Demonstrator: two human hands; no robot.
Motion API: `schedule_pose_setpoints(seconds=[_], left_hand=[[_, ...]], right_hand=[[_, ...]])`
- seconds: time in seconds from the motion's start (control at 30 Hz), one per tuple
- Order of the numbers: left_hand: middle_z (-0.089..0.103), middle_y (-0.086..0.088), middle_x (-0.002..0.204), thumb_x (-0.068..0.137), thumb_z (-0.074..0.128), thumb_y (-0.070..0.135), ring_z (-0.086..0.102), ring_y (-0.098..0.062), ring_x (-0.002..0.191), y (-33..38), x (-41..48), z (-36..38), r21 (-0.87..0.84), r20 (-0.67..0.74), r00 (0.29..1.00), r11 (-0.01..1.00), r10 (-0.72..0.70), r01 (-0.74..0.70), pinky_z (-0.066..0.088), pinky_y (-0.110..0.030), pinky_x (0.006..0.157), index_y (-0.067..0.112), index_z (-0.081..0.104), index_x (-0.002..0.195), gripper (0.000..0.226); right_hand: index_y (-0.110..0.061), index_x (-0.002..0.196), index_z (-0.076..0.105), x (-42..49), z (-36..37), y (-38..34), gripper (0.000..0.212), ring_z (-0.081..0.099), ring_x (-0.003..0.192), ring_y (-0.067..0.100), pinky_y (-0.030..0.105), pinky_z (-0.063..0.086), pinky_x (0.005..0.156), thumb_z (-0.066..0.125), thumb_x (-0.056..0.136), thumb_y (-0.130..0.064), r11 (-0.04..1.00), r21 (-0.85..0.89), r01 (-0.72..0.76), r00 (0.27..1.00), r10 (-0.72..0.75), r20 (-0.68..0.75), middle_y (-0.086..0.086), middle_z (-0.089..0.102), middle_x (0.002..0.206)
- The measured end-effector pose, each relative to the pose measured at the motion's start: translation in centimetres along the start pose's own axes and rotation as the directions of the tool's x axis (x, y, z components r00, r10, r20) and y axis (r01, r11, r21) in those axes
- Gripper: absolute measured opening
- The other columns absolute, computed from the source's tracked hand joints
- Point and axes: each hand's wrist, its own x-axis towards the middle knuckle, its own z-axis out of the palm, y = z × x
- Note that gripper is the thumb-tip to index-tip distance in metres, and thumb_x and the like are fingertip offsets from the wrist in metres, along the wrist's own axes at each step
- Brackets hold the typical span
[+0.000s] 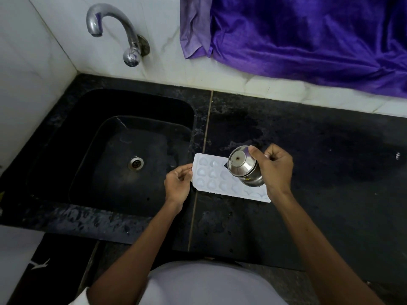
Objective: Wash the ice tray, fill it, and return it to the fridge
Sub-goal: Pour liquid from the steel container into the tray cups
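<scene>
1. Pale smooth fabric of the person's garment (209,285) fills the lower edge of the view, and both bare forearms reach forward from it.
2. Left hand (177,186): the thumb and curled fingers (185,171) pinch the left short edge of the ice tray (211,180).
3. Ice tray: white plastic, rectangular and thin-rimmed, with three rows of rounded, heart-like cavities. It lies flat on the desk (319,194), just right of the sink (66,139).
4. Right hand (275,170): the fingers (276,151) are clamped round a polished steel pot (242,167). The pot is round-bodied and tilted on its side above the tray's right half, with its flat base facing the camera. It hides several cavities.
5. Desk: black speckled stone with wet, patchy marks and a thin pale seam running front to back beside the sink.
6. Sink: black, rectangular, with rounded corners and a metal drain (135,163) at its centre.
7. Wall (33,62): white glossy tiles with faint veining. A curved chrome tap (116,34) is mounted above the sink.
8. Purple shiny cloth (308,40) hangs in folds over the wall at upper right.
</scene>
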Motion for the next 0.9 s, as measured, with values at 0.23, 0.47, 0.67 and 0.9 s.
schedule_pose_setpoints(seconds=[0.23, 0.47, 0.67, 0.9], left_hand=[[0.078, 0.006, 0.105, 0.098, 0.065, 0.008, 0.073, -0.005, 0.101, -0.15, 0.16, -0.01, 0.019, -0.002, 1.0, 1.0, -0.002, 0.002, 0.057, -0.028, 0.096, 0.014, 0.075, 0.114, 0.02], [0.078, 0.004, 0.106, 0.098, 0.065, 0.007, 0.073, -0.007, 0.101, -0.31, 0.21, -0.05, 0.025, 0.002, 1.0, 1.0, 0.006, -0.006, 0.058, -0.031, 0.097, 0.013, 0.076, 0.115, 0.021], [0.078, 0.006, 0.107, 0.098, 0.065, 0.008, 0.073, -0.007, 0.101, -0.37, 0.25, -0.05, 0.028, 0.003, 1.0, 1.0, -0.002, 0.002, 0.058, -0.032, 0.098, 0.015, 0.076, 0.114, 0.02], [0.078, 0.006, 0.106, 0.098, 0.065, 0.008, 0.073, -0.005, 0.1, -0.33, 0.28, -0.01, 0.036, -0.005, 1.0, 0.999, -0.005, 0.005, 0.058, -0.031, 0.098, 0.015, 0.076, 0.114, 0.02]], right_hand=[[-0.015, 0.056, 0.038, 0.09, 0.46, 0.16, 0.049, 0.037, 0.056, 0.013, 0.029, 0.037, 0.057, 0.08, 0.081, -0.022, 0.994, -0.087, 0.071, 0.997, -0.069, 0.023, 0.002, 0.039, 0.057], [-0.013, 0.057, 0.039, 0.24, 0.62, 0.21, 0.049, 0.037, 0.056, 0.013, 0.029, 0.038, 0.056, 0.08, 0.081, -0.024, 0.991, -0.098, 0.091, 0.996, -0.089, 0.033, 0.002, 0.039, 0.056], [-0.012, 0.057, 0.04, 0.34, 0.74, 0.14, 0.048, 0.037, 0.056, 0.012, 0.027, 0.037, 0.056, 0.08, 0.081, -0.024, 0.988, -0.112, 0.104, 0.994, -0.101, 0.027, 0.003, 0.04, 0.056], [-0.009, 0.058, 0.04, 0.39, 0.66, 0.32, 0.049, 0.037, 0.056, 0.012, 0.028, 0.037, 0.056, 0.081, 0.081, -0.023, 0.987, -0.119, 0.111, 0.994, -0.109, 0.025, 0.003, 0.04, 0.056]])
